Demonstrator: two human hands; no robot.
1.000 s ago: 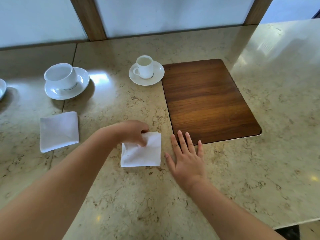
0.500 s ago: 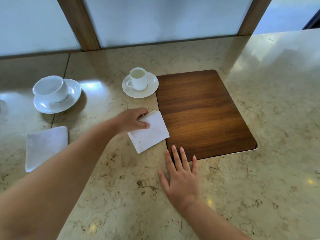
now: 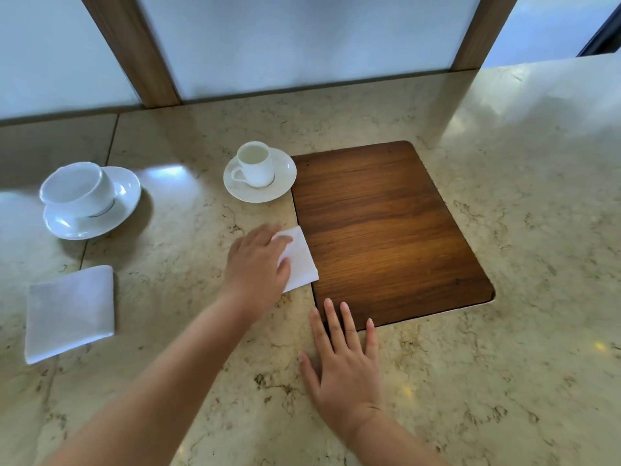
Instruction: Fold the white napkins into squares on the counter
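Note:
A small folded white napkin (image 3: 300, 260) lies on the marble counter (image 3: 174, 331), its right edge against the wooden inlay. My left hand (image 3: 257, 264) lies flat on its left half with fingers spread, covering part of it. My right hand (image 3: 342, 361) rests flat on the counter just below the inlay's near left corner, fingers straight, holding nothing. A second folded white napkin (image 3: 70, 311), larger and square, lies at the left of the counter, apart from both hands.
A wooden inlay (image 3: 386, 230) fills the counter's middle right. A small white cup on a saucer (image 3: 258, 173) stands just beyond the napkin. A larger cup on a saucer (image 3: 87, 200) stands at the far left. Frosted panels with wooden posts back the counter.
My left hand has slid the small napkin away from me, up beside the wooden inlay, and now lies flat on it instead of pinching it. My right hand stayed flat on the counter.

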